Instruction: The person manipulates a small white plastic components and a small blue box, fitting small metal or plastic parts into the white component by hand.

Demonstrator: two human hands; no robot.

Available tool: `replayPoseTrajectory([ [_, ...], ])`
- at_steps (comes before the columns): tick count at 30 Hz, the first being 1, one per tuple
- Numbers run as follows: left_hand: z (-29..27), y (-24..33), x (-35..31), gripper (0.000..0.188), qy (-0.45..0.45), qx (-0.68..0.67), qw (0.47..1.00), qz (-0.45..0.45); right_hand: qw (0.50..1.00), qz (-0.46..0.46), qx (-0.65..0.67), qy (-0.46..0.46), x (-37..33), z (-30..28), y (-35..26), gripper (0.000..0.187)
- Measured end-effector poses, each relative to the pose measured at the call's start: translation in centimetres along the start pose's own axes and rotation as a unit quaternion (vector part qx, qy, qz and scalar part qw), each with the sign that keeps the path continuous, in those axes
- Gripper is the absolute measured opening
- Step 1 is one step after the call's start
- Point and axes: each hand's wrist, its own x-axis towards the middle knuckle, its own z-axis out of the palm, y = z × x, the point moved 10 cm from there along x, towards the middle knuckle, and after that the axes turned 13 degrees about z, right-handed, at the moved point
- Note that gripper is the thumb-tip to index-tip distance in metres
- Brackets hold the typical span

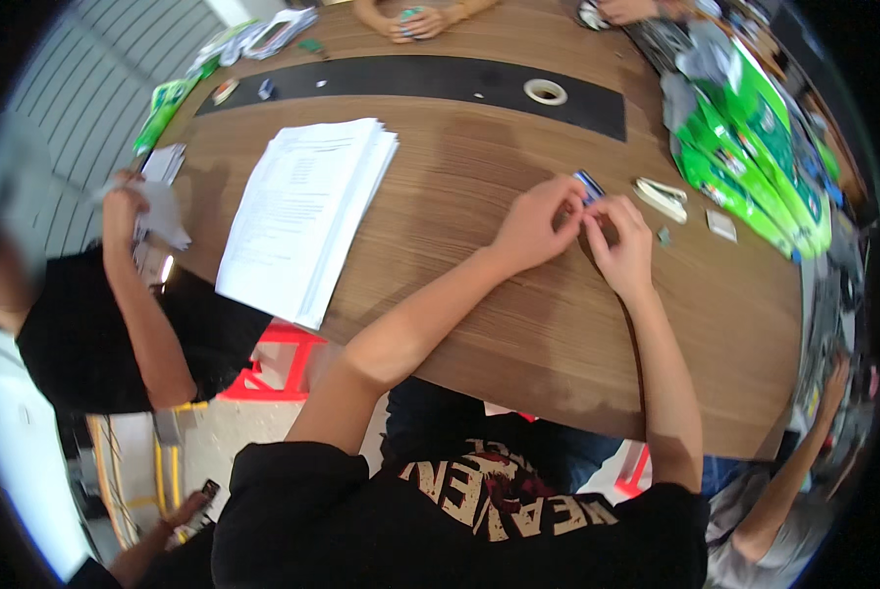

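My left hand [541,224] and my right hand [620,243] are close together over the right half of the wooden table. Both have thumb and fingertips drawn together in a pinch. Anything between the fingertips is too small to make out. A small blue-and-white box [587,183] shows just beyond the fingertips; whether a finger touches it, I cannot tell. Right of my hands lies a white stapler [662,199]. A small pale square packet [721,225] and a small greenish scrap [665,236] are near it. A thick stack of printed paper [302,216] lies left of my hands.
A black strip [410,79] crosses the far side of the table [440,324], with a tape roll [546,92] on it. Green plastic packages [744,147] crowd the right edge. At left a person handles paper sheets [165,211]; another person's hands [422,24] rest opposite.
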Motion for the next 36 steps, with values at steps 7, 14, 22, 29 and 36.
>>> replayPoseTrajectory([
  [7,0.0,-0.6,-0.6,0.023,-0.04,-0.073,0.995,-0.051,0.999,0.027,-0.011,-0.044,-0.1,2.1,0.0,0.005],
  [14,1.0,-1.0,-0.8,0.022,-0.038,-0.102,0.992,-0.059,0.998,0.012,-0.02,-0.054,-0.2,2.0,0.3,0.004],
  [22,0.3,-1.2,-1.1,0.014,-0.04,-0.096,0.994,-0.044,0.993,0.082,0.062,-0.056,-0.2,2.6,1.3,0.005],
  [29,2.0,-0.5,0.1,0.013,-0.029,-0.072,0.997,-0.01,0.977,0.147,0.146,-0.044,-0.4,1.2,4.5,0.008],
  [36,2.5,-2.5,-0.4,0.008,-0.092,-0.03,0.992,-0.079,0.984,0.104,0.143,-0.021,0.3,1.2,3.3,0.012],
])
